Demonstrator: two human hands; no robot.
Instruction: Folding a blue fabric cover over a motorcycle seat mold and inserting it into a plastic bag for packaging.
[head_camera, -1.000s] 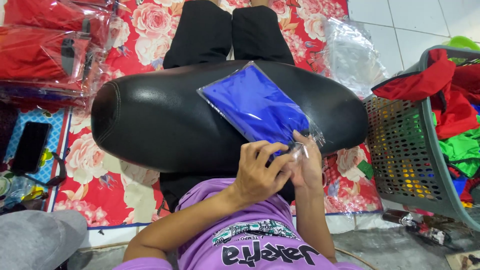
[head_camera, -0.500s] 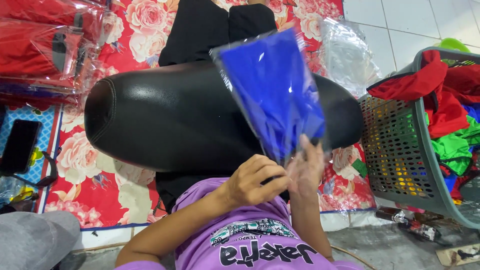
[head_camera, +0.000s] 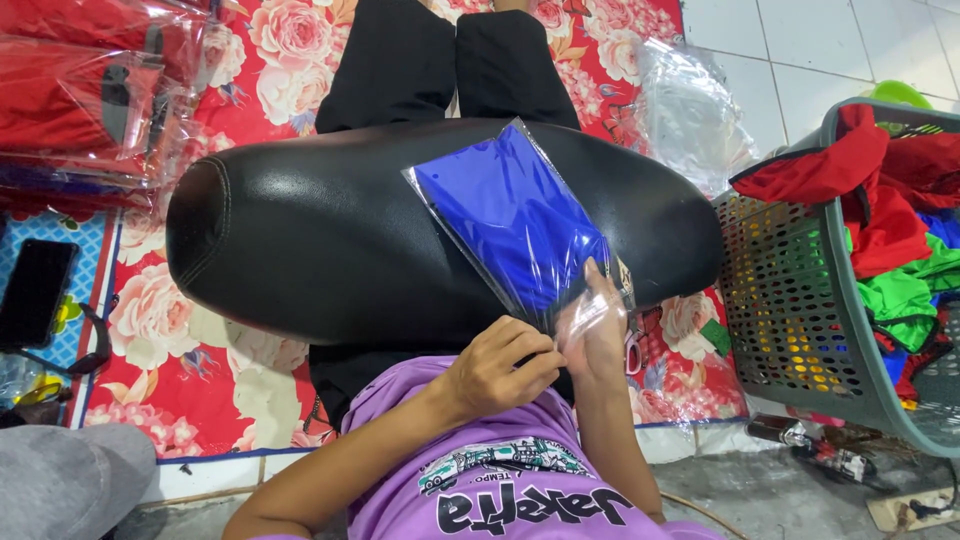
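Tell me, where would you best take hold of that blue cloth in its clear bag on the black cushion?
Probably at the near open end of the bag, coming from the person's side. The blue cloth lies flat on the black cushion, so its middle offers little to pinch, while loose clear film juts past the cloth there. Both the left hand and right hand pinch that end.

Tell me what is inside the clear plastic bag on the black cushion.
The clear plastic bag holds folded blue cloth, lying on the black cushion. Both hands, left and right, cover the bag's near end, so its opening is hidden.
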